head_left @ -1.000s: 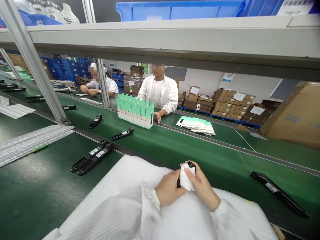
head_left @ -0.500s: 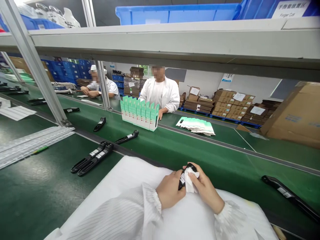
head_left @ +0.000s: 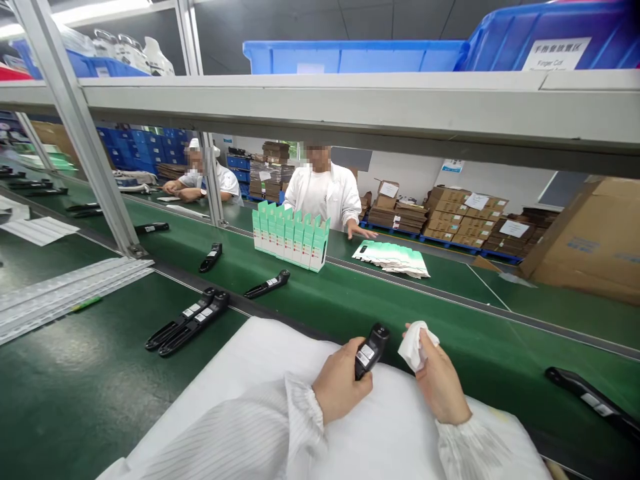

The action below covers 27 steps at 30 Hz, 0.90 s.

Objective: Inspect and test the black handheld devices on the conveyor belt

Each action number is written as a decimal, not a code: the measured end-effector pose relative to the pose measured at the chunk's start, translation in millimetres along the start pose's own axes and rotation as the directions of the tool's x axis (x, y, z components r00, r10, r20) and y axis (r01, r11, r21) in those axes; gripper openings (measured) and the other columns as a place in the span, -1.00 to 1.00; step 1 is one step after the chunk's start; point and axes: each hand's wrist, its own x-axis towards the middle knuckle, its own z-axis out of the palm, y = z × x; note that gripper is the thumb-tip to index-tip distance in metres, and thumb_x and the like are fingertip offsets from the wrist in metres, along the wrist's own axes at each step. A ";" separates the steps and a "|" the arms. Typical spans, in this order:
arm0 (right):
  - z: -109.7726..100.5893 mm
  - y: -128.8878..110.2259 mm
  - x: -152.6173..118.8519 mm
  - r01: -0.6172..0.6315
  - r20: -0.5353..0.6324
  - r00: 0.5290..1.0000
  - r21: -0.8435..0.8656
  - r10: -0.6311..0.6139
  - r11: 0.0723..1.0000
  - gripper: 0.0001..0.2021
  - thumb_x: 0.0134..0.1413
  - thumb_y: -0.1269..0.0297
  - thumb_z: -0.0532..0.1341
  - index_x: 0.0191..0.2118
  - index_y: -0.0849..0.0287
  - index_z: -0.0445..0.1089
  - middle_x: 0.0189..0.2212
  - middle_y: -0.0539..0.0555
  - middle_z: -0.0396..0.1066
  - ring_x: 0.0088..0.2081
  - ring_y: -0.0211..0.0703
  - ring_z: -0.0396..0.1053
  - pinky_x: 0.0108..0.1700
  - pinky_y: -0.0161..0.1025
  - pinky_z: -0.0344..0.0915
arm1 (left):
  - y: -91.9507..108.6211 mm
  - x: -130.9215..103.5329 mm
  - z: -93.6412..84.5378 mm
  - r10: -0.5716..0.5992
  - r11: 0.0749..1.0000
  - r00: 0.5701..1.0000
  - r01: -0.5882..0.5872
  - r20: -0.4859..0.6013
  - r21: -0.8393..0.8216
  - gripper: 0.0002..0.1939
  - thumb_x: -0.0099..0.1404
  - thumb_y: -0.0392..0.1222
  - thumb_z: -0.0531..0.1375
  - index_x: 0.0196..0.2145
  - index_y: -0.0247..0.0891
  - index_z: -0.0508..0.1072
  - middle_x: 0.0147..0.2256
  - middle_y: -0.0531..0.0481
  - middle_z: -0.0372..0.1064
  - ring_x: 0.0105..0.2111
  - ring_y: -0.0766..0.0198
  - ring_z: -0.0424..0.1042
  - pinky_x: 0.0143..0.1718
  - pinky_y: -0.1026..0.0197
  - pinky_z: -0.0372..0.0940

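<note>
My left hand point(head_left: 341, 381) is closed around a black plastic handle-like part point(head_left: 370, 351) with white labels, its rounded end pointing up and away. Off to the right, my right hand point(head_left: 443, 381) pinches a crumpled white cloth point(head_left: 416, 345), apart from the black part. Both hands are above a white foam sheet point(head_left: 270, 373) at the edge of the green belt point(head_left: 450, 313). Two similar long black parts point(head_left: 193, 321) lie side by side on the green table to the left. Another black part point(head_left: 595, 400) rests on the belt at the right.
More black parts point(head_left: 267, 285) sit along the belt. A row of green-and-white boxes point(head_left: 290, 239) stands beyond, near flat cartons point(head_left: 393, 259). A co-worker in white point(head_left: 320, 193) is opposite. A shelf point(head_left: 320, 107) with blue bins crosses above; a metal post point(head_left: 85, 133) rises left.
My right hand has moved right with the cloth, off the black part. My left hand still grips that part. Boxes and parts on the belt appear shifted right; the co-worker's hand reaches toward the flat cartons.
</note>
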 end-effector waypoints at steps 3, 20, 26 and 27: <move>6.6 3.5 -6.5 0.118 0.089 0.990 -0.137 -0.106 0.983 -0.57 -0.05 -0.02 0.15 -0.13 0.15 0.39 -0.16 0.11 0.42 -0.07 0.01 0.31 -0.06 -0.14 0.25 | 1.3 -0.2 -0.2 0.011 1.000 1.000 -0.011 0.006 -0.006 -0.48 0.05 -0.26 0.07 0.02 -0.22 0.17 -0.22 -0.07 0.35 -0.26 0.17 0.33 -0.25 0.20 0.20; 18.9 -26.0 -16.0 0.205 0.195 0.972 -0.444 -0.129 0.872 -0.56 -0.11 -0.12 0.11 -0.35 0.19 0.41 -0.54 0.06 0.39 -0.48 -0.11 0.31 -0.43 -0.24 0.24 | 2.9 19.8 -27.0 -0.139 0.272 0.873 0.487 0.467 -0.830 -0.62 0.18 -0.06 -0.05 -0.18 -0.36 0.33 -0.41 -0.01 0.27 -0.62 0.43 0.22 -0.74 0.39 -0.14; 30.2 -46.9 -58.2 0.315 0.693 0.664 -0.600 0.281 0.735 -0.70 -0.03 -0.01 0.12 -0.47 0.10 0.43 -0.52 0.04 0.40 -0.46 -0.14 0.31 -0.35 -0.25 0.23 | 1.4 27.3 -36.8 -0.080 0.025 0.863 0.503 0.500 -0.864 -0.52 0.22 0.08 -0.01 -0.12 -0.36 0.36 -0.44 -0.01 0.26 -0.55 0.40 0.29 -0.74 0.43 -0.09; 30.1 -49.6 -61.4 0.353 0.723 0.611 -0.614 0.322 0.706 -0.75 -0.08 0.03 0.19 -0.35 0.07 0.46 -0.41 0.06 0.45 -0.37 -0.08 0.34 -0.27 -0.23 0.24 | 1.6 28.8 -36.6 -0.075 0.017 0.863 0.502 0.499 -0.865 -0.51 0.22 0.10 -0.01 -0.11 -0.36 0.36 -0.44 -0.01 0.25 -0.55 0.41 0.29 -0.74 0.43 -0.09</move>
